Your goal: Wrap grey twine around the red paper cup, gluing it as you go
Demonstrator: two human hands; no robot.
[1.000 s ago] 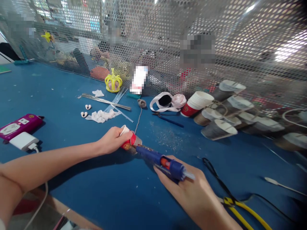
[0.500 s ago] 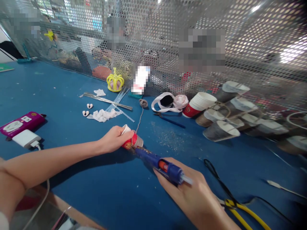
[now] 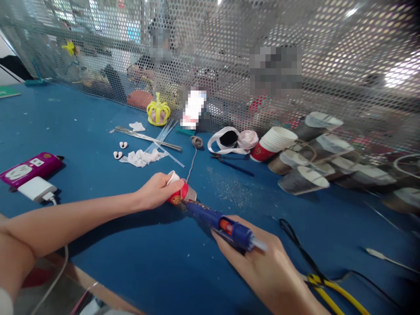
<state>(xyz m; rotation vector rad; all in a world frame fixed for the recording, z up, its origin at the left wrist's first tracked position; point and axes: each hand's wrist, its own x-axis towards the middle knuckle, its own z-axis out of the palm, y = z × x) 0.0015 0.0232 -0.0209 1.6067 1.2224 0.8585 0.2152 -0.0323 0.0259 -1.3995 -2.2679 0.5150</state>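
My left hand (image 3: 159,190) is closed around a red and white paper cup (image 3: 184,191), which lies tilted on its side just over the blue table. Grey yarn is wound on part of the cup. From it a grey strand (image 3: 192,164) runs back to a small coil of yarn (image 3: 197,141). In my right hand (image 3: 259,262) is a blue hot glue gun (image 3: 213,221), with a clear glue stick poking from its rear. The gun's nozzle meets the cup near its yarn-wrapped end; whether it touches is hard to see.
Yarn-covered cups (image 3: 303,179) and stacked paper cups (image 3: 274,142) stand at the right. Yellow-handled pliers (image 3: 328,284) lie front right. Metal wires (image 3: 147,138), a yellow crown-shaped piece (image 3: 158,111) and a phone (image 3: 193,109) are behind. A purple power strip (image 3: 33,168) with a white charger (image 3: 37,190) sits left.
The glue gun and my right hand have shifted very slightly right in view. My left hand keeps its hold on the cup.
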